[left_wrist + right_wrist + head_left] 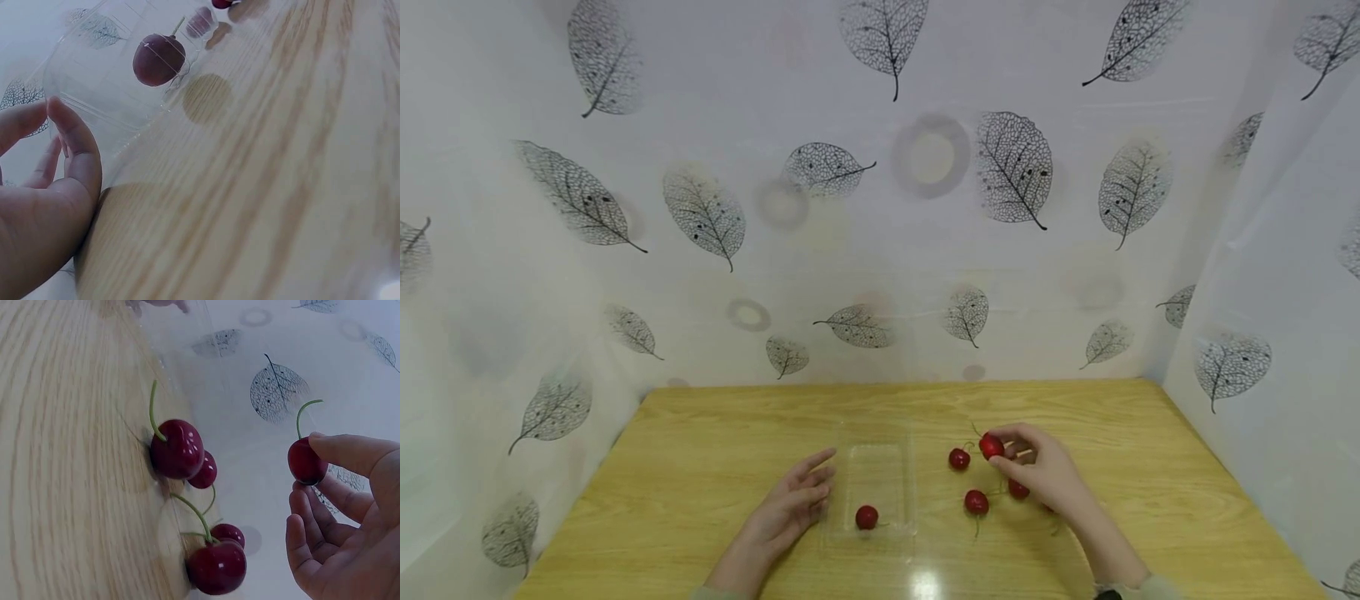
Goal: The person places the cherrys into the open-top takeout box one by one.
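Note:
My right hand [1037, 467] pinches a red cherry [991, 446] between thumb and fingertips, held above the table. Its green stem [302, 415] sticks up in the right wrist view. Around that hand lie several loose cherries, among them one [958, 458] to its left and one [976, 502] nearer me. A clear plastic box [913, 483] stands left of them with a single cherry [867, 517] at its near end. My left hand [790, 504] rests beside the box's left side, fingers loosely extended, fingertips at its wall; exact contact is hard to see.
The wooden table [700, 467] carries everything. A pale leaf-patterned sheet [880, 250] rises behind the table and along both sides. Part of another cherry [1018, 489] shows beneath my right hand.

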Tool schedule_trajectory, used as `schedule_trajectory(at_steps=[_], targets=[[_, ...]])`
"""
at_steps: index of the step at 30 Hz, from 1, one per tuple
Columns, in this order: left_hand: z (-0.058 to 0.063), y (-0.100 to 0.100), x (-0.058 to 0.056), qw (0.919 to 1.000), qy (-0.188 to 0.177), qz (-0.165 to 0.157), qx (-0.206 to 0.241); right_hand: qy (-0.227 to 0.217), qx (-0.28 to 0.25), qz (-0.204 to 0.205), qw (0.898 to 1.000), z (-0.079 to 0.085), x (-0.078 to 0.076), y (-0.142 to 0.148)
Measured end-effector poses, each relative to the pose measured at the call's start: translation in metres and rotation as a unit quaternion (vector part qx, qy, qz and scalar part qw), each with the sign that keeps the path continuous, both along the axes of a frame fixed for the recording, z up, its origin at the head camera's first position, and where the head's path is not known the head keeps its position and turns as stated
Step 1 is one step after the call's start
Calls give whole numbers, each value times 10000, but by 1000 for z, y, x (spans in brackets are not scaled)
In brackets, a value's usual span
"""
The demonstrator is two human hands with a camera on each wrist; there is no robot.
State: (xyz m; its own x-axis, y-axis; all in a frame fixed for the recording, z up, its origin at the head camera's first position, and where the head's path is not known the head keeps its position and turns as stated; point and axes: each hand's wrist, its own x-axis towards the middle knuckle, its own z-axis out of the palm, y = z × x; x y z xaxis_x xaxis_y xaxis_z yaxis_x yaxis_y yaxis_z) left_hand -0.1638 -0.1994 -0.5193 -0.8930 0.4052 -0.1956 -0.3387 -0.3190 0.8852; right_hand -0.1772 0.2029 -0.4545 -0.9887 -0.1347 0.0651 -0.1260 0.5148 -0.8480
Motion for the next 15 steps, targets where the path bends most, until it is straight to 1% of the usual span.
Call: schedule_trajectory(at_steps=[2, 8, 15], targets=[[0, 0, 0, 10000, 16, -7, -2, -16, -35, 52, 10000, -1, 0, -4], [0, 0, 0, 10000, 33, -11, -13, 162, -111, 226, 9996, -3, 0, -15], [0, 0, 0, 10000, 58, -35, 4, 46, -296, 363, 9989, -1, 4, -27]])
